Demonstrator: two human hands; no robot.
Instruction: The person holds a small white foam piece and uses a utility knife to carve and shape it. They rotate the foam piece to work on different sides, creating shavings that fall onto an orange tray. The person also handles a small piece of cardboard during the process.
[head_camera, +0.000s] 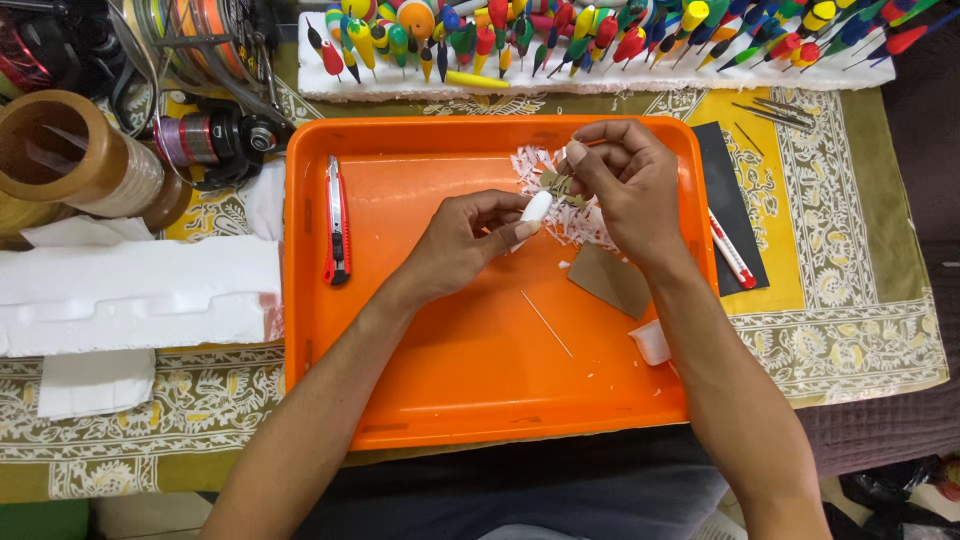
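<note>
Currently sanding: my left hand (460, 240) pinches the white foam float body (536, 208) at 12 o'clock of the orange tray (480, 390); my right hand (625, 185) grips sandpaper (556, 184) against it. Next, by my judgement: rotate body, light strokes.

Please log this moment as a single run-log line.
left hand: holds white foam piece | right hand: rubs sandpaper scrap on it | over orange tray
</note>
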